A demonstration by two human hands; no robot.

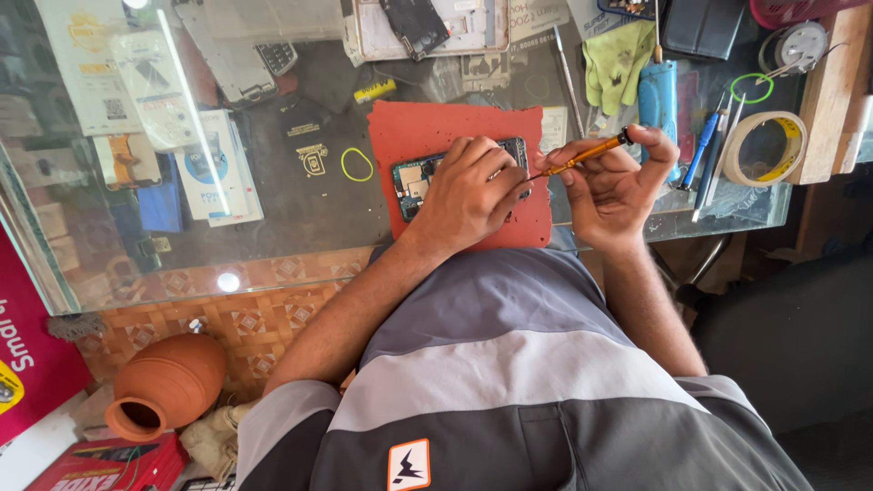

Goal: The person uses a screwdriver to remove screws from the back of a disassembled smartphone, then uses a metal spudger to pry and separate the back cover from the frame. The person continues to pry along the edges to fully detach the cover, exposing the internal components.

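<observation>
An opened phone (416, 177) with its circuit board showing lies on a red mat (436, 127) on the glass counter. My left hand (468, 191) rests on top of the phone and presses it down, covering its right half. My right hand (614, 186) grips a small orange-handled screwdriver (587, 155), whose tip points left at the phone's right edge next to my left fingers.
A roll of tape (766, 147), blue tools (659, 95), a green cloth (617, 59) and tweezers (569, 77) lie at the right and back of the glass counter (300, 227). A yellow rubber band (356, 165) sits left of the mat. A clay pot (168, 382) stands on the floor.
</observation>
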